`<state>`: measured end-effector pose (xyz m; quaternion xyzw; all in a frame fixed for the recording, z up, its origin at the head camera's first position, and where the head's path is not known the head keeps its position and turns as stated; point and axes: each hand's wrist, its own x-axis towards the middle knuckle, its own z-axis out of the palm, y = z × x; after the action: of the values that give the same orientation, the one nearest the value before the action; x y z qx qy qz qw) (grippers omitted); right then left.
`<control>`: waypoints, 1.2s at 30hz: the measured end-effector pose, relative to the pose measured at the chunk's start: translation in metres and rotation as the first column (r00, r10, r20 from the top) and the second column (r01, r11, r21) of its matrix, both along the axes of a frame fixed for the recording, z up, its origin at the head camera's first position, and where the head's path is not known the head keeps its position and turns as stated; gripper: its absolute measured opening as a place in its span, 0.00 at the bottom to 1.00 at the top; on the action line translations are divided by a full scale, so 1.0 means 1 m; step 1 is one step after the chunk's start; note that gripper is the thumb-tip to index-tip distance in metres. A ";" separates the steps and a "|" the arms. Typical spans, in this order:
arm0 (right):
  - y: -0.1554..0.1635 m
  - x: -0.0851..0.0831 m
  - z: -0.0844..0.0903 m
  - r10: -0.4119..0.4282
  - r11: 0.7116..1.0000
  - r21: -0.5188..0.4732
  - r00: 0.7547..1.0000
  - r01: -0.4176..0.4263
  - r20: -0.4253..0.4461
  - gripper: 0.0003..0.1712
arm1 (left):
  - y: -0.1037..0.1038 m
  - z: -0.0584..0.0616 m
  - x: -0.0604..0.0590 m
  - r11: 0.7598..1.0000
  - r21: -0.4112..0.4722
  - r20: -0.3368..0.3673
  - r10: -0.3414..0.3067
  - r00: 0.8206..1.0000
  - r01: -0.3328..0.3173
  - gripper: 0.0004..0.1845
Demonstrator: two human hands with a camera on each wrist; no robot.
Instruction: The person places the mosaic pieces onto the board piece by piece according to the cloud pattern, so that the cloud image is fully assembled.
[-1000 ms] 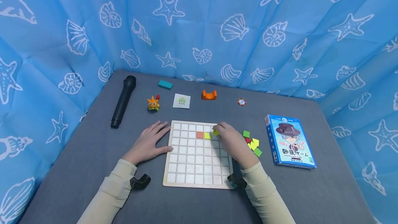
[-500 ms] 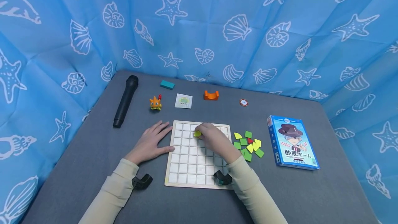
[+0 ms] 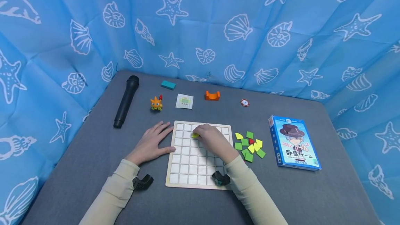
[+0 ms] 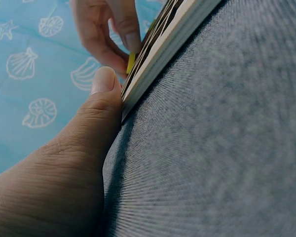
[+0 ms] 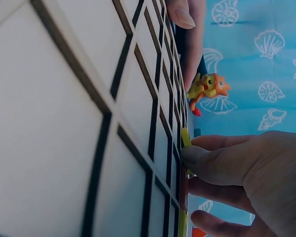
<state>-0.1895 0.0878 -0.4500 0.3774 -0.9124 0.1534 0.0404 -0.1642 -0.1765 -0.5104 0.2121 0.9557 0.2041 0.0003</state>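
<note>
The left hand lies flat with spread fingers on the grey table, its thumb at the left edge of a white gridded board. Over the board's upper rows, the right hand pinches a small yellow tile between thumb and finger. In the right wrist view this yellow tile stands tilted at the grid, beside a reddish tile and another yellow tile in the board. From above, the right hand covers those two. The left wrist view shows the left thumb against the board's side.
Loose green tiles, yellow tiles and a red tile lie right of the board. A blue game box is farther right. Behind stand a microphone, toy figure, printed card, orange block and poker chip.
The right hand has moved left across the board with the yellow tile, from right of the seated tiles to their left, then slightly farther left and down. The left hand stays in place.
</note>
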 end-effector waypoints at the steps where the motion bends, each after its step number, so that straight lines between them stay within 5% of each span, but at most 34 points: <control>1: -0.001 0.000 0.000 0.002 1.000 0.002 1.000 -0.002 -0.007 0.09 | 0.000 0.000 0.000 1.000 -0.002 0.000 0.000 1.000 0.000 0.47; 26: 0.003 -0.002 0.004 0.003 0.991 0.131 0.999 -0.008 0.039 0.14 | 0.002 0.002 0.001 1.000 0.008 0.016 0.000 1.000 0.000 0.47; 36: 0.006 -0.002 0.004 0.007 0.995 0.103 0.998 -0.013 0.063 0.14 | 0.000 0.002 0.001 1.000 0.017 0.023 0.004 1.000 -0.005 0.46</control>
<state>-0.1915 0.0936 -0.4462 0.3785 -0.9180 0.1181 -0.0085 -0.1629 -0.1766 -0.5083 0.2075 0.9543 0.2148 0.0092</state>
